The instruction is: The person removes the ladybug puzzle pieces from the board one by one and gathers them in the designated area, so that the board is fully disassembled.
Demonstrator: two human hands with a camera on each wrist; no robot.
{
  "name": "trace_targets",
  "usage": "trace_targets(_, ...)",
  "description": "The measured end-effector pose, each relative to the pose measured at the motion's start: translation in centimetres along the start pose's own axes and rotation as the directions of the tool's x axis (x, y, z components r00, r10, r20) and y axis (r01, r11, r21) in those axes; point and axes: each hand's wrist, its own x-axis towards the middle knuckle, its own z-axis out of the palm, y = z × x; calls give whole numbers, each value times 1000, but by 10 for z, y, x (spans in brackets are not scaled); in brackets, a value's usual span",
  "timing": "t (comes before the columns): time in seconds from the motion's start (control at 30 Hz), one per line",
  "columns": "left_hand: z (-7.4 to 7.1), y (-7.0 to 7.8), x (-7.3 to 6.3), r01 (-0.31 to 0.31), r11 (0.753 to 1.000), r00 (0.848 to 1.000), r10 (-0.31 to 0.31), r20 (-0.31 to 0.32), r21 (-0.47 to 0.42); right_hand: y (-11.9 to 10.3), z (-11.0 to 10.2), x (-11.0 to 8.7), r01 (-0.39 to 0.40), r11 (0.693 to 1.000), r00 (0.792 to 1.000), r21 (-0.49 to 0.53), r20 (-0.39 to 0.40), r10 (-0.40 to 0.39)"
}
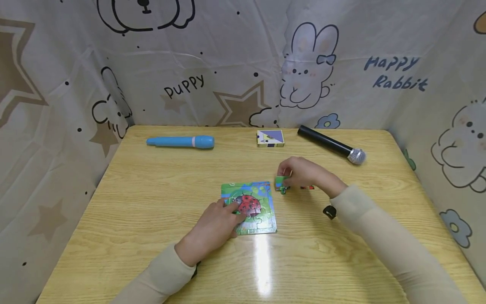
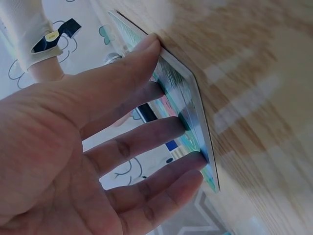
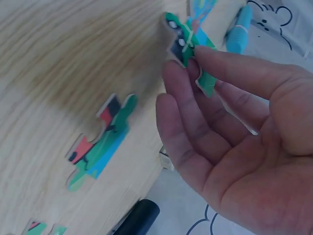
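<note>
A square ladybug jigsaw puzzle (image 1: 267,213) lies flat on the table, with joined pieces inside its frame. My left hand (image 1: 212,221) rests on its left side. In the left wrist view the thumb meets the puzzle's edge while the spread fingertips touch its top. Just beyond the upper right corner, my right hand (image 1: 301,172) pinches a green and blue puzzle piece (image 1: 280,182) between thumb and fingers. That held puzzle piece (image 3: 188,41) also shows a dark patch with white spots in the right wrist view. Another puzzle piece (image 3: 108,142), green, blue and red, lies beneath the right hand.
More puzzle pieces (image 3: 36,227) show at the corner of the right wrist view. Along the table's back stand out a blue toy microphone (image 1: 180,142), a playing-card box (image 1: 270,138) and a black microphone (image 1: 330,144). A printed curtain (image 1: 228,63) hangs behind.
</note>
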Motion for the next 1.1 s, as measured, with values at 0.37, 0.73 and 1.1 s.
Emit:
trace_targets(0.37,-1,0,0,19,998,1000,-18,16,-65,5,6,0,-10,997,995,-75,-98,2)
trace_targets(0.73,-1,-1,0,19,996,1000,-18,6,-86,14,14,0,96,982,983,-160,-141,-119)
trace_targets(1.1,-1,-2,-4,33,984,999,-33,5,-176,12,21,-1,82,987,978,-135,-179,-106)
